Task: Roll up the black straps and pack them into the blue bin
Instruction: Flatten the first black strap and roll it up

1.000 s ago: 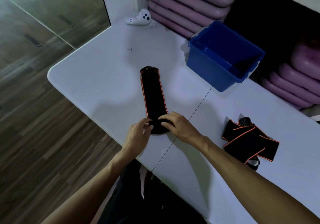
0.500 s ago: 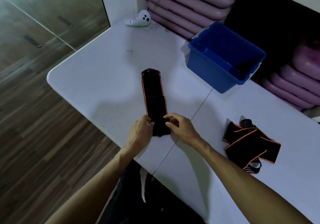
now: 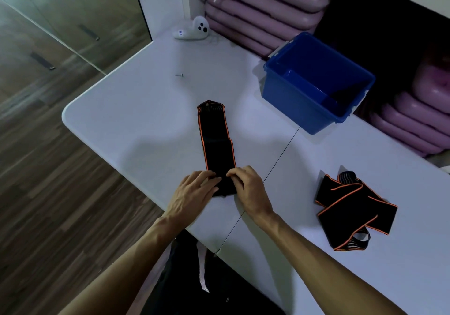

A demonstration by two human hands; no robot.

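A black strap with orange edging (image 3: 215, 141) lies flat on the white table (image 3: 136, 124), running away from me. Its near end is folded into a small roll under my fingers. My left hand (image 3: 192, 193) grips that roll from the left and my right hand (image 3: 248, 189) grips it from the right. A second black strap with orange edging (image 3: 353, 207) lies in a loose heap on the table to the right. The blue bin (image 3: 297, 102) stands open at the back right, and its inside looks bare.
A white controller (image 3: 194, 29) rests at the table's far corner. Stacked pink mats (image 3: 263, 12) line the wall behind the bin. A dark seam (image 3: 275, 161) crosses the tabletop. Wooden floor lies off the table's left edge.
Both hands have turned the near end of the strap over, and the roll has crept a little farther away from me. The flat length of the strap is slightly shorter.
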